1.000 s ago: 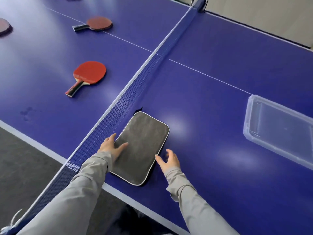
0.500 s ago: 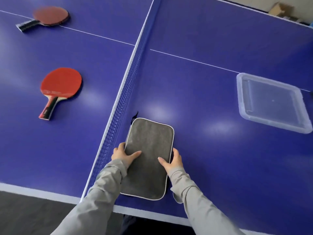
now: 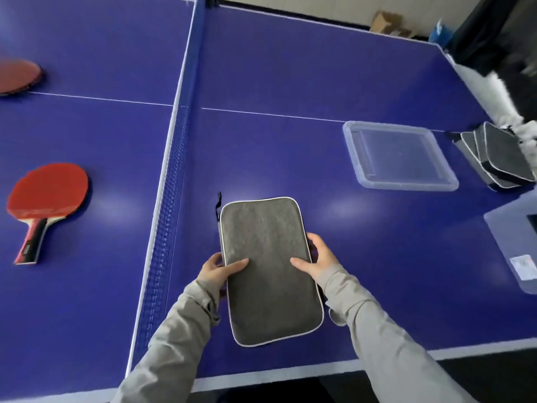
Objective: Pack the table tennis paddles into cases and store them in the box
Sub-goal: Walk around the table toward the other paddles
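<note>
A grey rectangular paddle case (image 3: 267, 257) with white piping is held just right of the net. My left hand (image 3: 216, 269) grips its left edge, thumb on top and fingers underneath. My right hand (image 3: 318, 261) grips the right edge the same way. Its black zipper pull (image 3: 218, 205) hangs at the far left corner. A red paddle (image 3: 43, 196) lies left of the net, and another red paddle (image 3: 17, 77) shows at the far left edge. A clear plastic lid (image 3: 398, 154) lies upside down at the right, and a clear box (image 3: 514, 248) shows at the right edge.
The blue net (image 3: 174, 181) runs down the table (image 3: 290, 68) just left of my hands. A stack of grey cases (image 3: 494, 158) lies at the far right beside a person in dark and white clothing (image 3: 511, 53). Cardboard boxes (image 3: 389, 24) sit on the floor beyond.
Both hands closed onto the case's side edges, from lying beside and on it. The view swung right, bringing the stack of cases and the clear box into sight.
</note>
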{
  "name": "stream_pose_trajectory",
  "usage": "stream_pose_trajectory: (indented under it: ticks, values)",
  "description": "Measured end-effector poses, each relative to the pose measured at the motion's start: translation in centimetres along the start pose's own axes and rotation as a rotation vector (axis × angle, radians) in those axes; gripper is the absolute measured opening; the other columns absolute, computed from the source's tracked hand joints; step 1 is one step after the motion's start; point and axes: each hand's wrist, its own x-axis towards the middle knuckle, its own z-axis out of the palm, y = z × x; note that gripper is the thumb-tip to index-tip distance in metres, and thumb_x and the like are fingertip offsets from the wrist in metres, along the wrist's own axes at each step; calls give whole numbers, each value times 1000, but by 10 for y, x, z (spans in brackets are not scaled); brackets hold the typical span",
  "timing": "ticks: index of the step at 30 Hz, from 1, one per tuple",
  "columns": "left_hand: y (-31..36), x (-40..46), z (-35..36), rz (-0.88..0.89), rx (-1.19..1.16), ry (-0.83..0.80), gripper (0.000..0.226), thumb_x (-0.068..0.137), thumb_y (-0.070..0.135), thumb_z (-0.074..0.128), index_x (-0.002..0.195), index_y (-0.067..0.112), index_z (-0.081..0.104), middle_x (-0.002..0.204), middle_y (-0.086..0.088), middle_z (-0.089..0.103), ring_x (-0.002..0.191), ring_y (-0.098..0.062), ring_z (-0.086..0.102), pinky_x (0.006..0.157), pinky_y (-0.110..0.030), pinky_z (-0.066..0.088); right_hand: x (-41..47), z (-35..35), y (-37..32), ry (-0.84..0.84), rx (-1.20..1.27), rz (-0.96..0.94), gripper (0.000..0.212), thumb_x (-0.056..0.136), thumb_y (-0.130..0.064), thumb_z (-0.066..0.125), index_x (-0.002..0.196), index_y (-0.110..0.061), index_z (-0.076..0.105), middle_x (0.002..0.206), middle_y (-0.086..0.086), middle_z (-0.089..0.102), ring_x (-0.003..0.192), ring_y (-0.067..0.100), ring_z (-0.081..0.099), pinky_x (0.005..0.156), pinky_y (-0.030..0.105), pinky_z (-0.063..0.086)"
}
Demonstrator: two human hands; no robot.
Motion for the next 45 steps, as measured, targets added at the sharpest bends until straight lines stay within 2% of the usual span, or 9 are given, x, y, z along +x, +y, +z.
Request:
stream_pose_trajectory:
  ticks: [5, 11, 17, 21, 24, 27, 32, 39, 45]
  values:
    - [3, -6, 44, 17, -110, -78, 57, 52, 14, 85, 104, 12, 61, 88, -12, 72, 74, -28, 69, 67, -43, 58, -14, -51, 10, 77, 90, -36, 70, 77, -22, 74, 137, -23, 39, 131, 3, 47, 114, 17, 50, 100, 34, 43]
    - [-13, -16, 127, 2, -262, -60, 37, 75, 15, 74, 107, 12, 54, 105, -16, 62, 93, -35, 60, 84, -59, 48, -67, -103, 67, 459, 430, 43, 65, 76, -29, 74, 132, -32, 40, 120, -2, 53, 95, 9, 55, 84, 25, 42]
    - [-56, -59, 250, 29, -322, -170, 77, 61, 21, 73, 131, 6, 44, 112, -17, 54, 100, -33, 52, 86, -49, 43, -107, -147, 123, 517, 1083, 158, 62, 79, -18, 72, 128, -35, 39, 119, 0, 57, 108, 20, 58, 82, 45, 53]
    - [-96, -85, 327, 38, -303, -254, 77, 60, 17, 75, 132, 10, 46, 125, -15, 58, 114, -37, 56, 96, -53, 45, -139, -209, 167, 651, 1168, 136, 59, 74, -12, 75, 118, -35, 43, 103, 7, 62, 94, 26, 64, 87, 50, 53]
    - [-120, -103, 377, 35, -249, -329, 53, 57, 5, 77, 106, 14, 58, 93, -9, 65, 77, -24, 66, 69, -40, 56, -164, -262, 204, 689, 1226, 101, 56, 75, -9, 73, 116, -34, 46, 96, 3, 61, 84, 23, 64, 73, 40, 55]
    - [-137, -114, 417, 59, -245, -428, 22, 60, 18, 73, 72, 23, 55, 61, -1, 50, 41, -10, 45, 48, -25, 43, -185, -309, 236, 726, 1247, 65, 54, 77, -8, 70, 120, -31, 47, 98, 2, 62, 81, 20, 64, 61, 32, 52]
    - [-120, -104, 444, 149, -139, -454, 17, 80, 30, 61, 95, 28, 53, 79, 4, 65, 84, -18, 60, 86, -46, 47, -212, -387, 286, 725, 1155, -15, 55, 71, -13, 73, 117, -34, 50, 104, 0, 62, 88, 21, 64, 65, 34, 53]
    - [-72, -67, 519, 319, 404, -585, 56, 80, 25, 67, 128, 40, 42, 100, 5, 68, 87, -12, 65, 63, -34, 50, -209, -480, 341, 617, 1080, -101, 63, 57, -20, 77, 113, -38, 56, 94, -2, 73, 84, 22, 71, 59, 32, 57]
    - [-81, -48, 610, 327, 472, -623, 111, 22, 41, 95, 123, 26, 50, 109, -13, 67, 99, -33, 64, 86, -57, 52, -169, -564, 362, 538, 928, -126, 74, 59, -22, 76, 127, -28, 47, 107, 6, 66, 84, 19, 71, 62, 30, 56]
